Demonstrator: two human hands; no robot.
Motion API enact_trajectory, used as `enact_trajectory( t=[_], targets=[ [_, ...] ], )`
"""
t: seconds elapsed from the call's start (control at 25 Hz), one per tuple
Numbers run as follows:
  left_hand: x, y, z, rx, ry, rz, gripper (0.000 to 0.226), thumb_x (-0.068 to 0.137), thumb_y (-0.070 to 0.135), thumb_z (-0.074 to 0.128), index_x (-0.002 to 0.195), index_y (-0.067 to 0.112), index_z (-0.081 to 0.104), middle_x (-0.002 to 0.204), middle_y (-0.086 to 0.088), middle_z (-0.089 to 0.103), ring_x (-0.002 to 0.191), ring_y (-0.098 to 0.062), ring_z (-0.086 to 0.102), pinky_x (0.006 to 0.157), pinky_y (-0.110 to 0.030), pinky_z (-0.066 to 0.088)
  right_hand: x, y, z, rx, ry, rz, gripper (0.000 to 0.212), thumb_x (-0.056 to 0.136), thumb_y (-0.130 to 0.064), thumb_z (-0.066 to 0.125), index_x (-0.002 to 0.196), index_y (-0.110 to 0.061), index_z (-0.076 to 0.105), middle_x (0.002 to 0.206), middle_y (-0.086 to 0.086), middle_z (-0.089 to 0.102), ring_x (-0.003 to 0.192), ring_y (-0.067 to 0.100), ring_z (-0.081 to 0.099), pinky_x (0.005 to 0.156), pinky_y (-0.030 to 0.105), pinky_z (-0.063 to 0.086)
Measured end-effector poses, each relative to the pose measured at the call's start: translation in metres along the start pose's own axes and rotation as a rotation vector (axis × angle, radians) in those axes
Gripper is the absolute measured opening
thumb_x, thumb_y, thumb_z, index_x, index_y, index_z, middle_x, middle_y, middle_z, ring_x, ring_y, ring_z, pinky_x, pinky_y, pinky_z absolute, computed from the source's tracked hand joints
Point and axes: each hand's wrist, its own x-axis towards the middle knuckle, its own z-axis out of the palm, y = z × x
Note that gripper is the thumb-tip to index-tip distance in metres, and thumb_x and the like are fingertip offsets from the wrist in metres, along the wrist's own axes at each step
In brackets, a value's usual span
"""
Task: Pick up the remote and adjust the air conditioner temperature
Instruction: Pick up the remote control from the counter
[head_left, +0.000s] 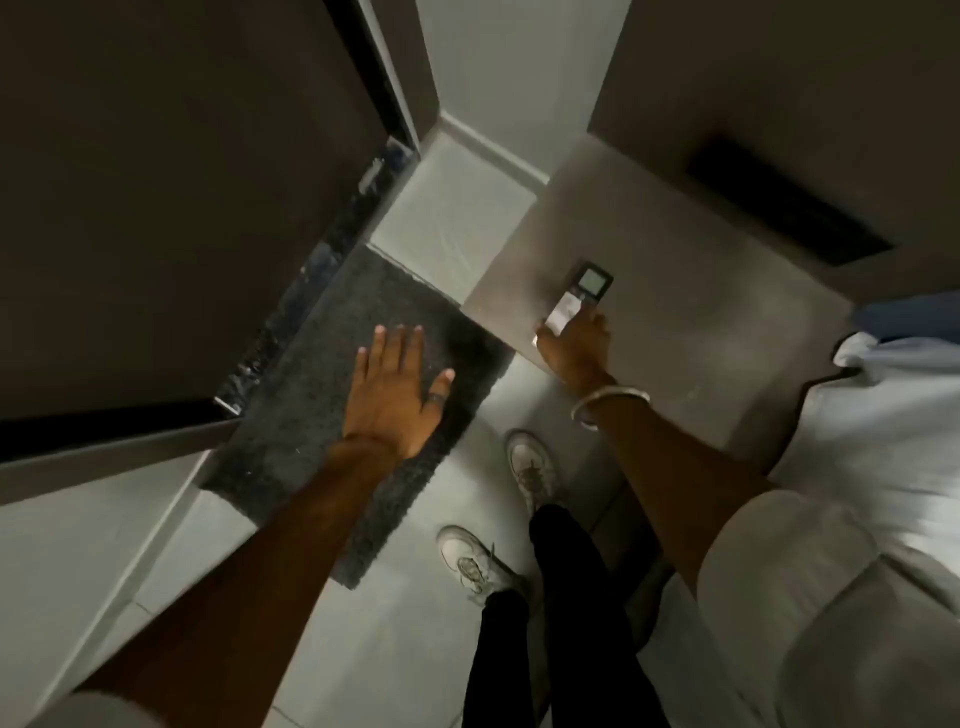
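A slim remote with a pale screen at its far end lies on the grey side table, near the table's front left corner. My right hand has its fingers closed around the remote's near end, and a metal bangle sits on that wrist. My left hand hovers flat, fingers spread, holding nothing, above a dark mat. No air conditioner is in view.
A dark door stands at the left with its frame by the mat. White bedding lies at the right edge. My two white shoes stand on the pale tiled floor below the table. A dark slot is in the panel behind the table.
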Motion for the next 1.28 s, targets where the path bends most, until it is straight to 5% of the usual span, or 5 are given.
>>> enact_trajectory(
  t=[0.28, 0.4, 0.52, 0.92, 1.28],
  targets=[
    [0.037, -0.030, 0.098, -0.009, -0.024, 0.010, 0.075, 0.106, 0.053, 0.033, 0.166, 0.014, 0.010, 0.175, -0.013, 0.004, 0.162, -0.029, -0.008, 0.132, -0.045, -0.002, 0.074, 0.018, 0.068, -0.047, 0.276, 0.161, 0.106, 0.074, -0.045, 0.080, 0.154, -0.001, 0.026, 0.146, 0.020, 0.049, 0.125, 0.036, 0.056, 0.098, 0.044, 0.052],
    [0.007, -0.033, 0.092, -0.072, -0.028, -0.039, 0.075, 0.106, 0.050, 0.036, 0.166, 0.012, 0.011, 0.175, -0.013, 0.004, 0.162, -0.028, -0.008, 0.132, -0.044, -0.001, 0.049, 0.017, 0.059, 0.326, 0.111, 0.141, 0.060, 0.073, -0.025, 0.083, 0.123, -0.002, 0.059, 0.110, 0.012, 0.072, 0.093, 0.024, 0.073, 0.071, 0.031, 0.064],
    [-0.040, -0.019, 0.045, -0.126, 0.062, -0.026, 0.074, 0.107, 0.049, 0.037, 0.166, 0.012, 0.012, 0.175, -0.012, 0.004, 0.162, -0.027, -0.009, 0.133, -0.045, 0.000, -0.030, -0.002, 0.027, 0.644, -0.172, 0.147, 0.044, 0.078, 0.003, 0.080, 0.119, 0.004, 0.063, 0.091, 0.016, 0.073, 0.059, 0.022, 0.071, 0.044, 0.031, 0.061],
    [-0.249, -0.007, -0.267, 0.109, 0.922, 0.081, 0.071, 0.107, 0.052, 0.035, 0.165, 0.016, 0.016, 0.175, -0.010, 0.007, 0.163, -0.027, -0.004, 0.133, -0.043, -0.001, -0.339, -0.213, -0.145, 0.774, -0.586, -0.556, 0.056, 0.087, -0.005, 0.081, 0.135, -0.015, 0.055, 0.123, 0.013, 0.073, 0.102, 0.035, 0.075, 0.082, 0.045, 0.065],
    [-0.477, -0.043, -0.458, 0.308, 1.562, -0.033, 0.074, 0.105, 0.052, 0.039, 0.165, 0.014, 0.019, 0.175, -0.011, 0.010, 0.163, -0.028, -0.003, 0.132, -0.044, -0.002, -0.573, -0.354, -0.298, 0.782, -0.774, -1.194, 0.040, 0.085, -0.007, 0.080, 0.118, -0.010, 0.057, 0.097, 0.017, 0.078, 0.069, 0.035, 0.076, 0.064, 0.048, 0.065]
  ],
)
